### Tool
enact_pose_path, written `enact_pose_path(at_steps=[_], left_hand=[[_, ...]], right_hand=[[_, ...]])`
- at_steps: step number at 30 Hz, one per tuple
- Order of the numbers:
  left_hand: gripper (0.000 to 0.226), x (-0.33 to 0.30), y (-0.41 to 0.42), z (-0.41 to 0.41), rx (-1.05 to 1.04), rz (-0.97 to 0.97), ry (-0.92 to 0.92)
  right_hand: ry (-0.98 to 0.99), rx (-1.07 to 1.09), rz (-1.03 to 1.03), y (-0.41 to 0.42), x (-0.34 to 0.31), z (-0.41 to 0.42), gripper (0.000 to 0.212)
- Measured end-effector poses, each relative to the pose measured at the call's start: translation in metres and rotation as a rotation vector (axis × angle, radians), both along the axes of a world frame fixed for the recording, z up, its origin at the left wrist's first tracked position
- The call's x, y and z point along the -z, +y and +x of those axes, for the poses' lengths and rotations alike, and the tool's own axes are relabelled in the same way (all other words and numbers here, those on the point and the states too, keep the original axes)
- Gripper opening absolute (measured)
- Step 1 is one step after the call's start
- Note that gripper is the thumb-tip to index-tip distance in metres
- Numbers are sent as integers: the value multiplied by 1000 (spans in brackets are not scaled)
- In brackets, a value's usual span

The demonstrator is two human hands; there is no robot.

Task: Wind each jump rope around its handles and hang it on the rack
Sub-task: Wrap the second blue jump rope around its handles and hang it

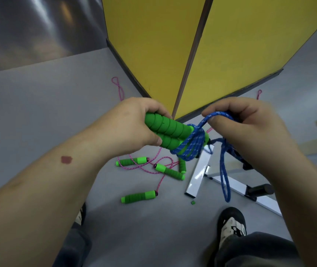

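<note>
My left hand grips two green foam handles held side by side. A blue rope is wound several times around their right ends. My right hand pinches a strand of that blue rope, and a long blue loop hangs down from it. On the grey floor below lie several more green handles tangled with pink rope. The white rack base stands on the floor under my right hand.
Yellow panels with a dark frame rise straight ahead. A black cylinder sits on the rack's white bar. My shoes stand near the frame's bottom. A small green scrap lies on the floor. Pink rope ends reach toward the panels.
</note>
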State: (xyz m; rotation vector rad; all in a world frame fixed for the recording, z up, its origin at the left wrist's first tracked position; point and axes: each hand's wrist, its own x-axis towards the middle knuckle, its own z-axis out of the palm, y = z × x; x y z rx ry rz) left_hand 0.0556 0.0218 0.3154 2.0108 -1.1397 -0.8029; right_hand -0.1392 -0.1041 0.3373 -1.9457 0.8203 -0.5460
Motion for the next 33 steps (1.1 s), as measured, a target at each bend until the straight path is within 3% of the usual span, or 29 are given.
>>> enact_pose_path(at_steps=[7, 11, 14, 16, 20, 27, 30, 33], left_hand=[[51, -9, 8, 7, 281, 52, 424], [48, -9, 12, 13, 337, -23, 642], [46, -9, 14, 17, 332, -100, 739], [46, -10, 14, 18, 278, -149, 765], [44, -13, 15, 20, 145, -212, 868], [51, -15, 6, 14, -140, -334, 1078], [54, -14, 2, 14, -353, -370, 1051], [38, -12, 0, 13, -478, -396, 976]], right_hand=[[-51, 31, 65, -6, 6, 2, 12], [-56, -8, 237, -5, 10, 2, 9], [-62, -68, 488, -10, 12, 3, 12], [-71, -159, 557, -10, 11, 2, 13], [-17, -90, 325, -6, 11, -2, 40], [24, -84, 338, 9, 23, 13, 25], [100, -130, 295, 12, 22, 13, 31], [211, -159, 290, 11, 22, 13, 37]])
